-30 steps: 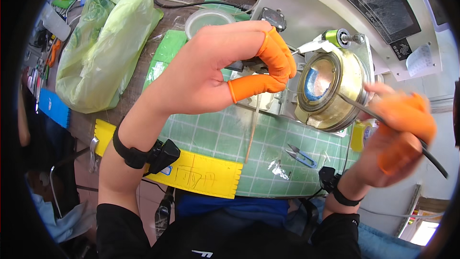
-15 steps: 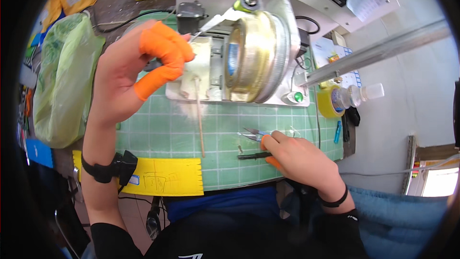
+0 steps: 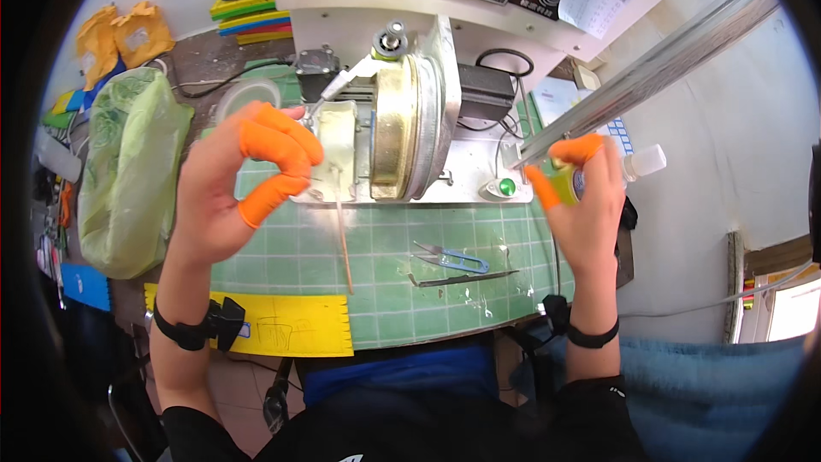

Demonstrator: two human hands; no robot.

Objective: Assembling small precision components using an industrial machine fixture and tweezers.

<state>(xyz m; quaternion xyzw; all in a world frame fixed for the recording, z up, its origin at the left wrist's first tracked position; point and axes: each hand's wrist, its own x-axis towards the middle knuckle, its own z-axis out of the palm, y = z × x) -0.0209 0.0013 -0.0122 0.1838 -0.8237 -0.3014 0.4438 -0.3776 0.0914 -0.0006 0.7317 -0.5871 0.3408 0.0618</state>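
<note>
My left hand [image 3: 235, 180] is raised at the left end of a bench machine [image 3: 462, 192], orange finger covers on its thumb and fingers. Its fingertips come together in a pinch beside a pale block [image 3: 340, 150]; whatever they hold is too small to make out. A brass-coloured wheel [image 3: 392, 133] stands upright on the machine. My right hand [image 3: 586, 205] is up at the right, thumb and forefinger in orange covers and apart, with nothing visible between them. Blue-handled thread snips [image 3: 460, 259] and black tweezers [image 3: 466, 279] lie on the green cutting mat [image 3: 402, 321].
A thin wooden stick [image 3: 345, 248] slants from the block onto the mat. Right of the machine are a green button [image 3: 506, 187] and a slanting metal bar [image 3: 650, 68]. A yellow notched sheet [image 3: 295, 325] lies front left, a green plastic bag [image 3: 128, 180] farther left.
My right hand has let go of the snips and risen toward the machine's right side. My left hand keeps its pinch near the block. The view has shifted slightly.
</note>
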